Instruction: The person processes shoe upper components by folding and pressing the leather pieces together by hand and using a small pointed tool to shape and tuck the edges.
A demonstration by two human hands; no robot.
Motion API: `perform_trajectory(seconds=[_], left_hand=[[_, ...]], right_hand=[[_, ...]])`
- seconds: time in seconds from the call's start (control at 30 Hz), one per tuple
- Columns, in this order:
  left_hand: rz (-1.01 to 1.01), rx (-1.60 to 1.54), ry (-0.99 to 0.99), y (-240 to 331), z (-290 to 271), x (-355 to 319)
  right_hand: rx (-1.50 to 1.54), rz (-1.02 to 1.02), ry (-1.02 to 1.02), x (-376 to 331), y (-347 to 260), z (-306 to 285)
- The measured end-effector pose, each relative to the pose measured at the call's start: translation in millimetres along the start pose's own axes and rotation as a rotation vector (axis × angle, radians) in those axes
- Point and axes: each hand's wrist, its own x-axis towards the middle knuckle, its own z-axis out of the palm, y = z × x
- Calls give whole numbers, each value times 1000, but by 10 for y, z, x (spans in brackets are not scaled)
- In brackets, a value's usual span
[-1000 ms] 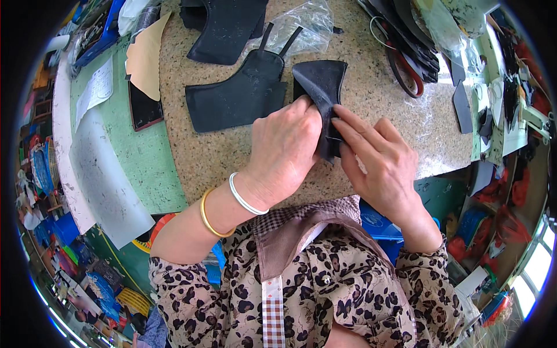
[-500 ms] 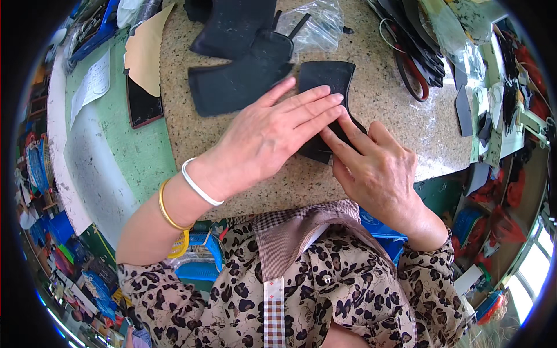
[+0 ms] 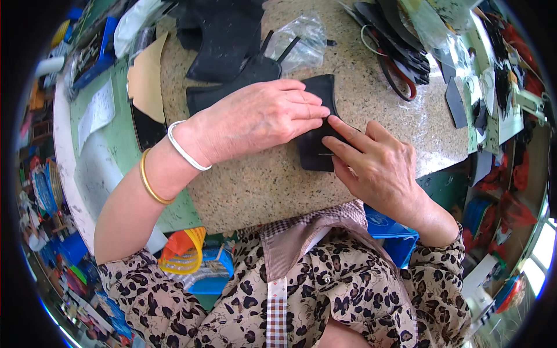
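A person leans over a speckled stone worktop [image 3: 261,185]. The left hand [image 3: 255,119] lies flat, fingers extended, pressing a black leather piece [image 3: 318,148] at the top's near right. The right hand [image 3: 377,165] pins its near edge with straightened fingertips. This looks like smoothing or folding, perhaps along a seam; next calls for steady, even pressure. More black cut pieces [image 3: 223,43] lie farther off

Flat black leather piece [image 3: 316,124] lies on the speckled slab [image 3: 267,180].

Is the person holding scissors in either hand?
No, the left hand and right hand both press flat on a black leather piece.
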Motion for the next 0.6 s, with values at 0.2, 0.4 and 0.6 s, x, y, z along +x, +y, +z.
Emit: perform_trajectory(seconds=[0.2, 0.4, 0.6], left_hand=[[74, -167, -7, -121, -34, 81], [47, -476, 66, -220, 17, 128], [73, -592, -6, -304, 38, 60]], right_hand=[[50, 131, -14, 10, 10, -21], [11, 157, -53, 43, -3, -27], [-6, 147, -61, 54, -14, -29]])
